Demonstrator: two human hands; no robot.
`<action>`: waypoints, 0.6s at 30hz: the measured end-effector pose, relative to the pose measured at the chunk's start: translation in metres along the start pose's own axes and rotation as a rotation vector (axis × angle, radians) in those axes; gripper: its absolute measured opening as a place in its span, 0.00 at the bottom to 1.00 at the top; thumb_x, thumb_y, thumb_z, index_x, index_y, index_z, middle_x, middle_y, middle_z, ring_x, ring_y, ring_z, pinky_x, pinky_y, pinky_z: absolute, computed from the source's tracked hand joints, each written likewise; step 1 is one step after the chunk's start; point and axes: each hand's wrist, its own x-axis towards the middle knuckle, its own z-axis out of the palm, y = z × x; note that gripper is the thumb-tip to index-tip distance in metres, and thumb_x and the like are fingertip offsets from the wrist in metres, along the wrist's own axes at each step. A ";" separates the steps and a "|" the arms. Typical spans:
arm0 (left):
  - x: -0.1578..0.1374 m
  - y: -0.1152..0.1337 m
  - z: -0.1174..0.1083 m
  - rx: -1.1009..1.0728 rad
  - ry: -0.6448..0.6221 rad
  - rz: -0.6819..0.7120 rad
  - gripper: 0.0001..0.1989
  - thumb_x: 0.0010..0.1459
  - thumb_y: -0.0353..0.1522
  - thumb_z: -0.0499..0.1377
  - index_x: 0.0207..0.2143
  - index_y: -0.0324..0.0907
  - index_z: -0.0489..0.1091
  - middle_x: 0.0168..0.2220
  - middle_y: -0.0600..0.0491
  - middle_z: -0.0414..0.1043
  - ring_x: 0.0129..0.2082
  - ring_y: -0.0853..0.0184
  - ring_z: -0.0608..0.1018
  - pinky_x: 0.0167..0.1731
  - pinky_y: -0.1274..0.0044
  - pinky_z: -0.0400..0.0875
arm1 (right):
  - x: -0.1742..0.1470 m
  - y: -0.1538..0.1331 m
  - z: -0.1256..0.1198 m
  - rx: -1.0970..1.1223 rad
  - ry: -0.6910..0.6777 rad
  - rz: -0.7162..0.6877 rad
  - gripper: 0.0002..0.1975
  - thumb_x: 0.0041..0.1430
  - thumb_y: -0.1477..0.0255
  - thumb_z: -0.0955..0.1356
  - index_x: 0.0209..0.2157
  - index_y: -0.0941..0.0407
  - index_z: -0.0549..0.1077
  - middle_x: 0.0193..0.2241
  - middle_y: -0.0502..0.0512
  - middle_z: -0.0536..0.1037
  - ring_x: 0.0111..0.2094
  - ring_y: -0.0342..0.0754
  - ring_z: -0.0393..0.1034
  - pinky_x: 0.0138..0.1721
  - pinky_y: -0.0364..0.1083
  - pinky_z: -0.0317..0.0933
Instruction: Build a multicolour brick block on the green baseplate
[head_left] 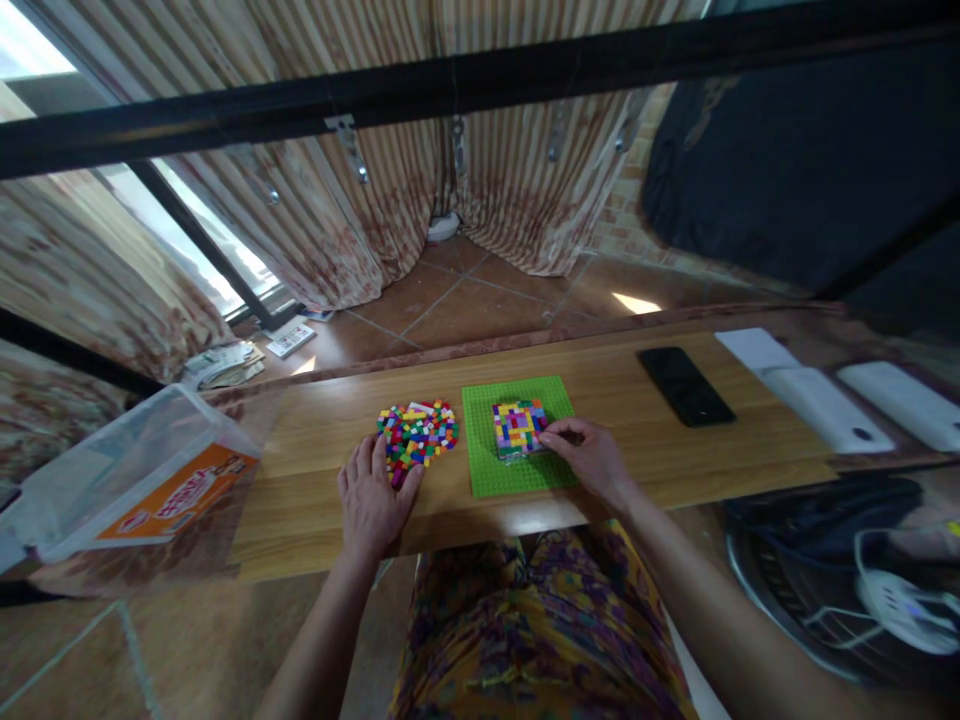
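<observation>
A square build of multicoloured toy bricks [516, 424] stands on a bright green studded baseplate [487, 480]. At the build's right edge, my right hand [589, 455] has its thumb and forefinger pinched together. Whatever lies between those fingertips is too small to make out. My left hand [375, 495] rests at the near left side of a heap of loose small bricks [424, 430], fingers spread and thumb apart. Its fingertips touch the heap's edge and cover a few bricks.
The pieces lie on a narrow wooden board [600, 400]. A black phone [686, 385] is on its right part, with white boxes [825, 405] beyond. A clear plastic tub with an orange label [180, 490] stands at the left. A dark metal bar [480, 75] crosses above.
</observation>
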 end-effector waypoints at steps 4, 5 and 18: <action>0.000 -0.001 0.000 -0.008 0.010 0.017 0.35 0.60 0.49 0.52 0.62 0.36 0.58 0.61 0.37 0.61 0.61 0.49 0.63 0.59 0.59 0.56 | -0.003 0.006 0.000 0.170 0.070 0.048 0.19 0.47 0.54 0.72 0.27 0.57 0.77 0.24 0.52 0.77 0.27 0.44 0.68 0.30 0.43 0.61; -0.001 -0.002 0.000 -0.010 0.010 0.019 0.35 0.60 0.49 0.52 0.62 0.36 0.58 0.61 0.37 0.61 0.61 0.49 0.63 0.59 0.59 0.56 | -0.004 0.007 -0.001 0.210 0.118 0.064 0.19 0.48 0.54 0.71 0.27 0.58 0.76 0.24 0.51 0.76 0.26 0.44 0.67 0.29 0.43 0.61; -0.001 0.000 0.000 -0.049 -0.005 -0.018 0.35 0.58 0.49 0.54 0.62 0.37 0.59 0.62 0.38 0.61 0.62 0.49 0.63 0.59 0.60 0.57 | -0.043 -0.043 0.026 -0.107 0.019 -0.263 0.11 0.60 0.63 0.66 0.32 0.54 0.77 0.33 0.53 0.77 0.35 0.47 0.71 0.37 0.45 0.63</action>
